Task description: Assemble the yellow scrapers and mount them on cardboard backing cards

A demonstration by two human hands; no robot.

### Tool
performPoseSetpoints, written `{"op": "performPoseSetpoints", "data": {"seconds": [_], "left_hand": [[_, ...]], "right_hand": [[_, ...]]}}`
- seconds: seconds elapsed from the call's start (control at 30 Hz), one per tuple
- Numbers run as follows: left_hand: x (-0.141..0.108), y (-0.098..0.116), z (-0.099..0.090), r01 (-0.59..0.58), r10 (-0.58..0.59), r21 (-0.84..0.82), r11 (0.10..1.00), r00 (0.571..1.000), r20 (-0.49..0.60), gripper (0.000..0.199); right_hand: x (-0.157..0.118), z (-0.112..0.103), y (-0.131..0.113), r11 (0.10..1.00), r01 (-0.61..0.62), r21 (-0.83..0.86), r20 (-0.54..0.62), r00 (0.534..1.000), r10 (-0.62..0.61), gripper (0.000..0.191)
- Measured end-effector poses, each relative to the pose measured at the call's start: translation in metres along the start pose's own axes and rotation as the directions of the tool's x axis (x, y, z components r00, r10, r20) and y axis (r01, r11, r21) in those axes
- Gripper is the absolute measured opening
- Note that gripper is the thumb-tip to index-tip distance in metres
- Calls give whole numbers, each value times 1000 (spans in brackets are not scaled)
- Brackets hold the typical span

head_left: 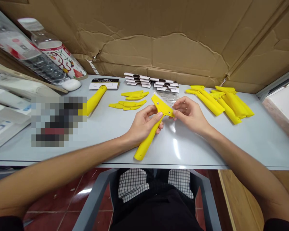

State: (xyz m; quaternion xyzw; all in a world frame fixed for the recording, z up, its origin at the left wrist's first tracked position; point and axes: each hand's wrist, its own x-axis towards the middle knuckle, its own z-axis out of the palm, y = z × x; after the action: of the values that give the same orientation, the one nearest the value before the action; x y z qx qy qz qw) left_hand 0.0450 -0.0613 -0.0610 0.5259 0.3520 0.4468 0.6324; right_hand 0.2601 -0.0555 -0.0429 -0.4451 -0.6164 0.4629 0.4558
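A yellow scraper (147, 143) is tilted above the grey table, its wide head up and its handle toward me. My left hand (143, 124) is closed around the neck, thumb on top. With thumb and fingertips, my right hand (190, 115) pinches the right corner of the head, where two screws and a thin pale blade edge show. Behind the head lie several thin metal blades (168, 98), partly hidden by it. Loose yellow head plates (133, 104) rest left of them. Several yellow handles (213, 104) are piled to the right.
White-and-black cards (165, 85) stand in stacks at the back. Another yellow handle (95, 100) lies against a black-and-white card (104, 83). Bottles (60, 56) and packages (7, 89) crowd the left side. A blurred-out patch covers something there. Cardboard (173, 41) walls the back.
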Motion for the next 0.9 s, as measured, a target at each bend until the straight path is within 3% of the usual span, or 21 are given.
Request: {"op": "performPoseSetpoints", "data": {"seconds": [0.13,0.23,0.3,0.37,0.43,0.47,0.6,0.67,0.73,0.77,0.8,0.87,0.9], "left_hand": [[0,3,-1,19,-21,47,999,999,47,24],[2,8,-4,105,-114,106,989,990,84,30],[4,14,-8,178,-190,142,974,979,75,46],[5,20,-12,184,-195,208,961,980,34,76],[4,25,-16,92,-101,365,926,995,5,100],[3,27,-17,24,-37,467,884,999,19,103],[-1,27,-18,-228,167,747,624,973,157,76],[-2,24,-18,-268,199,801,534,962,189,65],[-2,21,-18,-286,198,829,481,956,216,61],[-2,21,-18,-299,198,836,461,952,232,59],[-3,20,-18,-311,200,842,441,949,246,58],[-3,21,-18,-320,208,859,400,944,255,56],[-3,22,-19,-319,215,867,383,943,252,55]], "right_hand": [[0,3,0,994,-101,39,-20,995,102,45],[0,2,3,983,-157,99,-23,987,160,49],[1,1,5,970,-183,159,-33,981,190,53],[2,0,7,956,-196,219,-49,976,212,57],[3,1,7,945,-200,259,-56,974,222,59],[3,2,7,940,-202,274,-50,973,224,60],[1,4,4,934,-207,291,10,977,213,56],[0,-2,0,967,-183,178,39,983,179,46],[0,-15,-6,990,-77,-120,48,995,84,30],[1,-25,-10,942,24,-335,58,998,-4,22],[2,-35,-14,821,116,-559,74,993,-90,17],[4,-58,-22,576,122,-809,29,985,-168,14],[5,-67,-26,515,79,-853,5,990,-143,15]]}}
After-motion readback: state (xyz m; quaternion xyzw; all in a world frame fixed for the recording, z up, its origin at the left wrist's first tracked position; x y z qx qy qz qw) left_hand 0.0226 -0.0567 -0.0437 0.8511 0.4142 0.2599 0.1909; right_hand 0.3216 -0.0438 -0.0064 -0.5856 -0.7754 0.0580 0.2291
